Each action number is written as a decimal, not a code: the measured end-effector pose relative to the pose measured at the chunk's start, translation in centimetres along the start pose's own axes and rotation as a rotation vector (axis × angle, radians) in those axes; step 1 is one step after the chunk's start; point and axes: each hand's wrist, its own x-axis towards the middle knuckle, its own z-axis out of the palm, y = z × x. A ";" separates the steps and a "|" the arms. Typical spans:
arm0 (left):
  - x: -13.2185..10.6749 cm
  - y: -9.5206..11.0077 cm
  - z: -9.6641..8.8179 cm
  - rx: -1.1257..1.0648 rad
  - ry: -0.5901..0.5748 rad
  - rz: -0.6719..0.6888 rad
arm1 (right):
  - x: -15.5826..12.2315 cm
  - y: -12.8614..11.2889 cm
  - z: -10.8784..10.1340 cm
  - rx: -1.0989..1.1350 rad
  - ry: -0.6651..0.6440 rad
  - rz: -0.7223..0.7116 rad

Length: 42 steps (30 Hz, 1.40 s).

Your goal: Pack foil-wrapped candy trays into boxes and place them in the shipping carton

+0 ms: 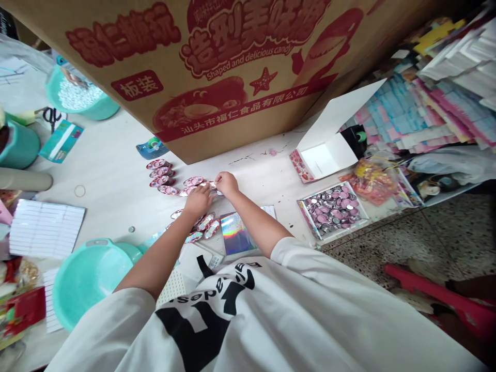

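My left hand [199, 200] and my right hand [226, 184] are close together over the white table, fingers bent inward. Between their fingertips shows a small shiny oval piece [213, 186], partly hidden by the fingers. The right fingers pinch its far end; the left fingers close over the near side. Just left of the hands lie similar red-and-silver oval pieces with pink discs [160, 174], in a curved row. More oval pieces [205, 223] are heaped below my left hand, beside a holographic silver sheet [236, 233].
A big printed cardboard box [232, 93] stands just beyond the hands. To the right, a shallow tray [305, 219] holds many pink and silver discs, near an open white-lined box [325, 157]. A turquoise basin [93, 274] sits at left, with another turquoise basin [104, 107] of white bits behind.
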 end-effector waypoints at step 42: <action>-0.1 18.3 13.7 -0.218 0.091 0.057 | -11.2 25.5 -7.1 0.179 -0.030 -0.309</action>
